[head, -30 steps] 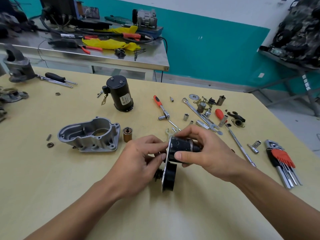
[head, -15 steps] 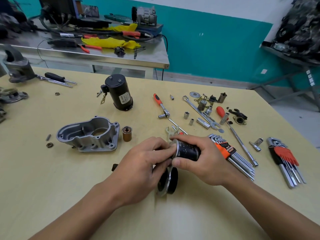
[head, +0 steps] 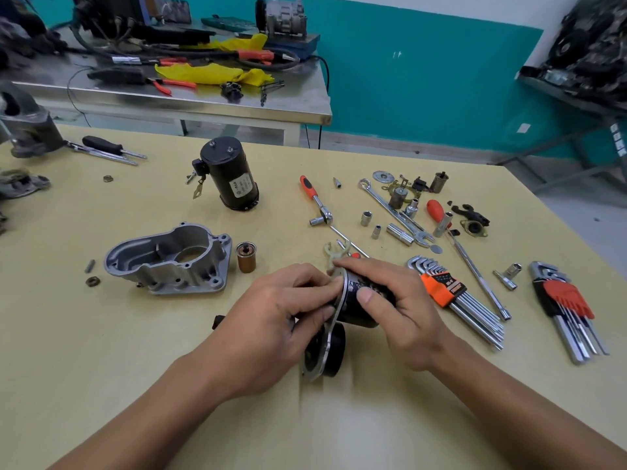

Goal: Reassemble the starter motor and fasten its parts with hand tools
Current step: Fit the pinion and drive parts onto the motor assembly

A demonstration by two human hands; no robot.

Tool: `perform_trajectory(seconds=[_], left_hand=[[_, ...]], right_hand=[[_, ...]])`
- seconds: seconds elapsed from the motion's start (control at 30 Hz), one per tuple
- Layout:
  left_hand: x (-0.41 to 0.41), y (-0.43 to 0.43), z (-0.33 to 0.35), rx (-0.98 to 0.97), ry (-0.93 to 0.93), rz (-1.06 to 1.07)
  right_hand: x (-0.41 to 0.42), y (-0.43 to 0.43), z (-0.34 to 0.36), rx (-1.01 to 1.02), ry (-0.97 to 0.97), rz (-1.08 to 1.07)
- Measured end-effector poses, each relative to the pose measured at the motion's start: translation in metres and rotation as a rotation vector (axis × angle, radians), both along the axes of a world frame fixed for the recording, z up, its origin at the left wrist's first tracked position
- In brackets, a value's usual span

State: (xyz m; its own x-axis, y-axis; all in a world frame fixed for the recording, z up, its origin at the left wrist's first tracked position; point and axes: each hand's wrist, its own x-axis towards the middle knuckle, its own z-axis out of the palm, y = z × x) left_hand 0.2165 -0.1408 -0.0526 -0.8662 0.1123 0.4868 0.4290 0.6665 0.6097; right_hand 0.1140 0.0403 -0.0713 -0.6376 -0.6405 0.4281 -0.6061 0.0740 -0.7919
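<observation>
At the table's centre both hands hold a starter sub-assembly: a black solenoid cylinder (head: 359, 300) joined to a silver metal plate (head: 327, 347) with a black round part (head: 334, 351) below it. My right hand (head: 397, 310) grips the black cylinder from the right, thumb on its side. My left hand (head: 271, 327) holds the plate's edge from the left, fingers curled over it. The black motor body (head: 230, 178) stands upright farther back. The grey aluminium housing (head: 169, 259) lies to the left, with a small copper cylinder (head: 246, 256) beside it.
Two hex key sets (head: 454, 300) (head: 566, 307), a ratchet (head: 315, 201), spanners (head: 393, 208), sockets, a red-handled driver (head: 437, 212) and small parts lie to the right. A screwdriver (head: 105, 145) and castings sit far left. A steel bench (head: 190, 96) stands behind.
The assembly has sunk toward the table and tilted, with both hands still on it. My right hand has shifted left, uncovering the orange hex key set.
</observation>
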Motion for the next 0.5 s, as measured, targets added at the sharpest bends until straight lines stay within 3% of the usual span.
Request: perform_trajectory(seconds=[0.17, 0.5], left_hand=[[0.0, 0.0, 0.003, -0.021, -0.013, 0.012], [0.0, -0.004, 0.003, 0.057, -0.049, -0.019]], right_hand=[[-0.008, 0.006, 0.008, 0.053, -0.248, 0.128], [-0.014, 0.007, 0.009, 0.003, -0.412, 0.204]])
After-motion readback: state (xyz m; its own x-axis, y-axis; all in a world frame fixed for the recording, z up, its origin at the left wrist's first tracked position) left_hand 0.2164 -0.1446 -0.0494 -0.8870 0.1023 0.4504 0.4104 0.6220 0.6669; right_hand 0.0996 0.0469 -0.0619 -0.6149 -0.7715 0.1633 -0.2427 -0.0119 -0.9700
